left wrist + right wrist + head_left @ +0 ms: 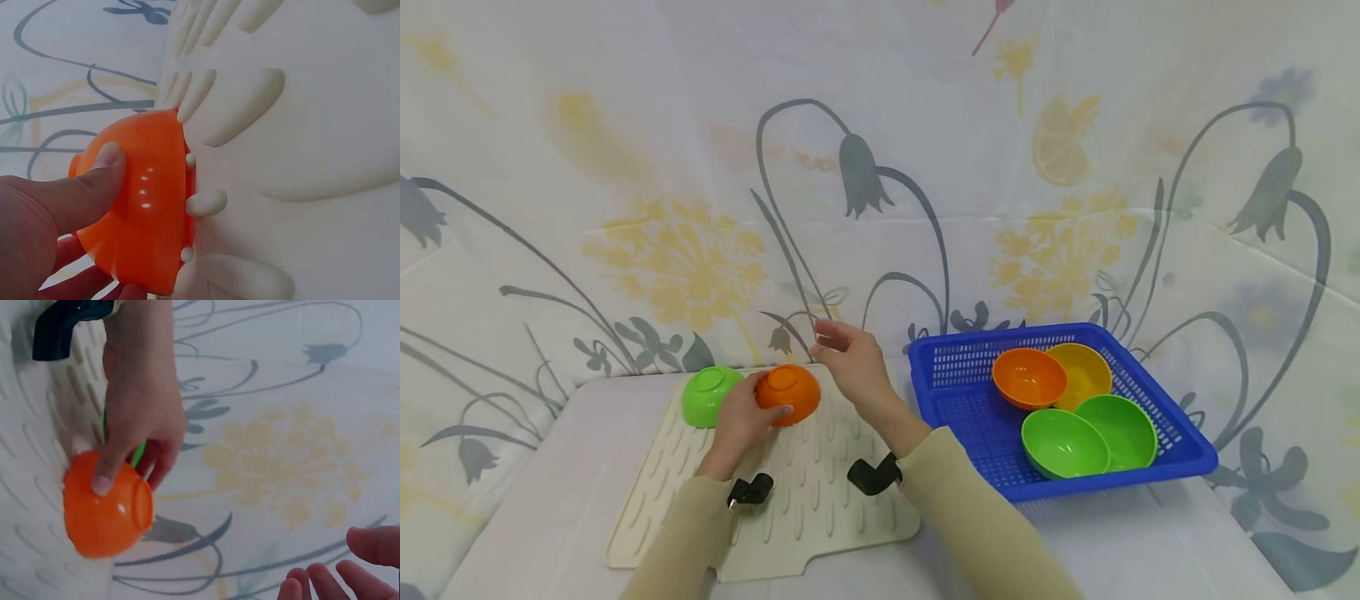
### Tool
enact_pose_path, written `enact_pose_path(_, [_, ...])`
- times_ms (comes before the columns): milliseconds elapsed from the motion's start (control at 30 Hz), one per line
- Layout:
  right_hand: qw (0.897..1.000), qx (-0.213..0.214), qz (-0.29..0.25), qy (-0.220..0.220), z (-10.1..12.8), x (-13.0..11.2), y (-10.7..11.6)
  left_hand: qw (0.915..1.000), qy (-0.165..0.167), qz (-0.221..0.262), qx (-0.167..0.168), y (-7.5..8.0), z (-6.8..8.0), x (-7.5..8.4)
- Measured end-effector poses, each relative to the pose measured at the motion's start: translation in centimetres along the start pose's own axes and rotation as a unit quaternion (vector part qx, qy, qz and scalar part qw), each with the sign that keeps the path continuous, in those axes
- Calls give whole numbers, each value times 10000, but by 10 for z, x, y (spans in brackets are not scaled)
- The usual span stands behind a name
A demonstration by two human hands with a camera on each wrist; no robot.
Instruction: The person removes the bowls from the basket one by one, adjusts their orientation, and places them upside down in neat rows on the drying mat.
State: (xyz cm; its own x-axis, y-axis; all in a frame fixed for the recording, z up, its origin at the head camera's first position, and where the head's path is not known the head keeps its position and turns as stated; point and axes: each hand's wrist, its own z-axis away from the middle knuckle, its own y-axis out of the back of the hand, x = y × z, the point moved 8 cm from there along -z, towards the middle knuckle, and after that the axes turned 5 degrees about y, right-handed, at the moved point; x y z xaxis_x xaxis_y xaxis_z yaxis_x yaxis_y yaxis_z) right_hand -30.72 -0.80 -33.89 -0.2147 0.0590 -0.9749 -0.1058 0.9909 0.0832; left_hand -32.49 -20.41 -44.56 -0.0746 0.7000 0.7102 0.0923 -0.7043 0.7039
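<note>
The left hand point(741, 417) grips the upturned orange bowl point(787, 392), thumb on its side, rim down on the ribbed drying mat point(820, 492) beside a green bowl point(709, 393); the right hand point(853, 360) hovers spread, empty.

White table point(565, 500) carries a cream ribbed drying mat point(820, 500) and, to its right, a blue basket point(970, 417).

Left hand point(741, 421) covers near side of orange bowl point(788, 392); its fingers behind bowl unseen. Green bowl point(709, 395) partly hidden beyond hand. Right hand point(350, 569) cut off by right wrist view's edge.
</note>
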Motion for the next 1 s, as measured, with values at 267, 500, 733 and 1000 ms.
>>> enact_pose_path(267, [9993, -106, 351, 83, -10, -27, 62, 10000, 44, -22, -81, 4, 0, -1])
enact_pose_path(500, [9961, 186, 863, -10, -16, -28, 139, 9999, 68, -103, -51, 5, -1, -3])
enact_pose_path(733, [9817, 473, 1830, -222, -4, -7, 228, 9999, -4, -136, -27, 2, -1, -1])
enact_pose_path(1000, [9628, 546, 2526, -784, 12, 34, 307, 10000, -31, -84, -8, -2, -1, -1])
